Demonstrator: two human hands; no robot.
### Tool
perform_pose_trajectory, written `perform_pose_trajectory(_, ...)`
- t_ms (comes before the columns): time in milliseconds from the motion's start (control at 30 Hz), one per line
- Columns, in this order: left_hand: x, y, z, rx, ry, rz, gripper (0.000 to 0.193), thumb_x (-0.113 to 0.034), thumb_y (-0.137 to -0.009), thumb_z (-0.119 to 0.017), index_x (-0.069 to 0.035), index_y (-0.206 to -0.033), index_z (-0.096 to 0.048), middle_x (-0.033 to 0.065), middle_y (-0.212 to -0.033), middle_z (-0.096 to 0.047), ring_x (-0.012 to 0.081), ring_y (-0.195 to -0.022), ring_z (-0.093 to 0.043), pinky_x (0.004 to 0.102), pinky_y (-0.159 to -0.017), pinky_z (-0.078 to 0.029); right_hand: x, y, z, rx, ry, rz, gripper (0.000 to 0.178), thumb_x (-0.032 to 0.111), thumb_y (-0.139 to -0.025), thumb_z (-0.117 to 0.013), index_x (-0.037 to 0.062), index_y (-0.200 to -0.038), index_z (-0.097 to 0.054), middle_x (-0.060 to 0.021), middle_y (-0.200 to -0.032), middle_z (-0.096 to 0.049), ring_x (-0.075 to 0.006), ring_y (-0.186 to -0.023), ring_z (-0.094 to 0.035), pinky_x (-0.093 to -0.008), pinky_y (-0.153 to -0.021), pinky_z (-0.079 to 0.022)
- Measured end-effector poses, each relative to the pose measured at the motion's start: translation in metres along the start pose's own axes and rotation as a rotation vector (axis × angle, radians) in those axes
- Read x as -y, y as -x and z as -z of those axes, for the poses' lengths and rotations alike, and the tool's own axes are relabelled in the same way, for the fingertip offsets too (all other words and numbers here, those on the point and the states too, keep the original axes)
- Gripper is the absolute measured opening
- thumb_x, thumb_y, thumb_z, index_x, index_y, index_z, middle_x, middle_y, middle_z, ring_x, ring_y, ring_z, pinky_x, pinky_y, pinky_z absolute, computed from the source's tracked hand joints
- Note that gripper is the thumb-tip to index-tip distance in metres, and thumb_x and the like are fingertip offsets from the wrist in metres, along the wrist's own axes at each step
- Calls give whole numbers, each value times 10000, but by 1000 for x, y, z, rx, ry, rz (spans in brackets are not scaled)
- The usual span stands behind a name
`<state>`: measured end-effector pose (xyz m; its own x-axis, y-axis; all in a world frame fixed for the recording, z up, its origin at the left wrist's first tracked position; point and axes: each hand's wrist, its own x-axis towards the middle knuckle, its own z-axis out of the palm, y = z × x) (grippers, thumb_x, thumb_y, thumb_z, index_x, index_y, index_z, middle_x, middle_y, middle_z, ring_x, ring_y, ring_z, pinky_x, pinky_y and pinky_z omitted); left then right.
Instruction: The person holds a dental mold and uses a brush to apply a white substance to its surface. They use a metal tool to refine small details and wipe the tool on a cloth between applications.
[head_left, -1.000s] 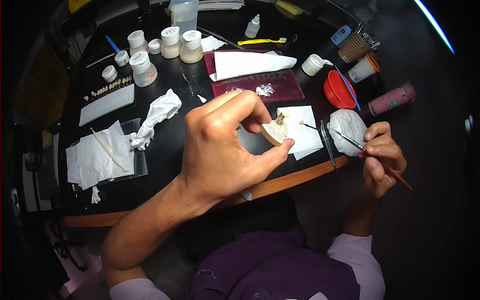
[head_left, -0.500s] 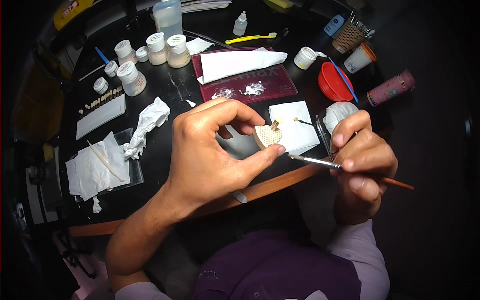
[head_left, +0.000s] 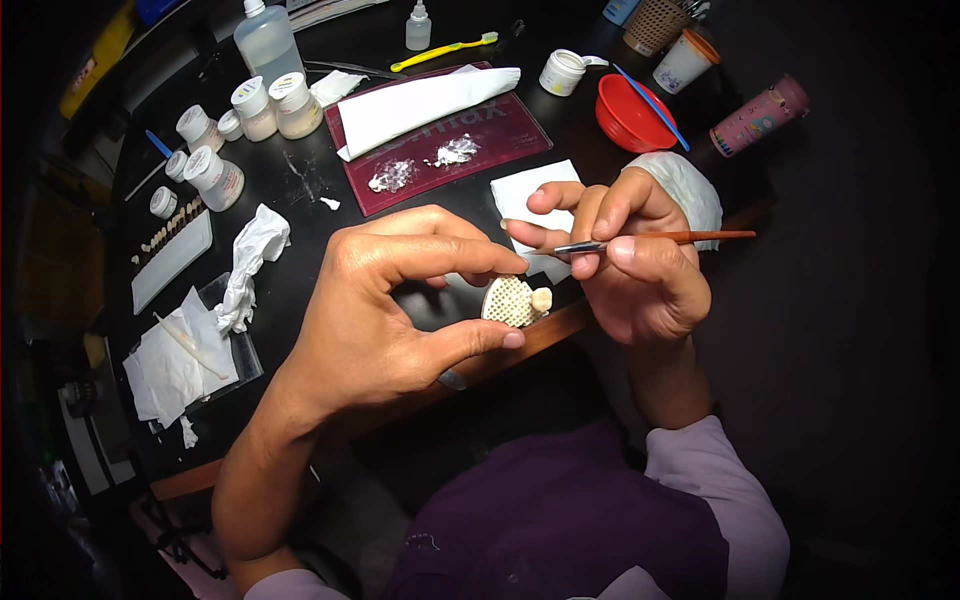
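Note:
Between the thumb and fingertips of my left hand (head_left: 375,315) is a small cream firing tray (head_left: 507,302) pierced with honeycomb holes. A small tooth-shaped crown (head_left: 541,299) shows at the tray's right side. My right hand (head_left: 640,280) grips a fine paintbrush (head_left: 690,236) with a reddish-brown handle and a metal collar. The brush lies nearly level, its tip pointing left above the tray, close to my left fingertips and apart from the crown. Behind my right fingers lies a folded white paper (head_left: 540,180), partly covered by them.
A dark red slab (head_left: 380,195) bears white powder heaps and a folded paper. Behind are powder jars (head_left: 253,108), a clear bottle (head_left: 268,45) and a yellow toothbrush (head_left: 445,52). To the right stand a red bowl (head_left: 632,115) and a pink tumbler (head_left: 758,118). Crumpled tissue (head_left: 252,265) lies left.
My left hand has moved left and turned the tray, bringing the crown toward me. My right hand has moved up and left, opening its outer fingers and levelling the brush. The view has shifted.

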<state>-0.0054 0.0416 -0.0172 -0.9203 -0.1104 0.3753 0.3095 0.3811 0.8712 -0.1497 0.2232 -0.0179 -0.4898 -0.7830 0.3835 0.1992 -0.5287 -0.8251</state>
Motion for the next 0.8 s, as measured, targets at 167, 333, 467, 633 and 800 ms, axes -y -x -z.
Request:
perform_pose_trajectory(167,3,1,-1,17,33,-23,433,-106,-626,-935,-45,-1027,-785,89,-941,-728,175,-890,-688,297,-777,-531,-3,2,1,42,-60,20,110,-8,-816,-547,-16,-926,-545,-144,-731,-615,-326,-1068,-632,-610,-1043,-489)
perform_pose_trajectory(333,-1,1,2,34,9,-19,427,-76,-627,-921,-40,-1031,-786,94,-943,-727,194,-910,-704,318,-832,-550,-5,3,2,54,-81,46,127,-46,-777,-526,-3,-896,-538,-140,-696,-604,-353,-1143,-600,-614,-1028,-500)
perform_pose_trajectory(467,0,-1,0,35,14,-24,429,-66,-624,-917,-38,-1031,-786,96,-946,-730,200,-920,-707,321,-844,-553,-6,4,1,45,-61,84,142,-62,-753,-534,8,-876,-539,-133,-688,-602,-357,-1149,-599,-613,-1015,-511)
perform_pose_trajectory(633,2,0,-1,22,27,-48,431,-53,-620,-915,-35,-1031,-787,107,-950,-739,209,-919,-715,325,-849,-559,-6,5,-4,42,-30,82,123,-45,-762,-547,18,-866,-537,-117,-675,-590,-347,-1145,-597,-620,-1013,-510)
perform_pose_trajectory(800,5,1,-3,0,54,-75,420,-51,-624,-914,-28,-1023,-786,109,-946,-743,214,-909,-721,330,-845,-567,-5,7,-4,42,17,94,98,-24,-768,-552,29,-845,-522,-101,-643,-567,-337,-1120,-601,-632,-994,-517)
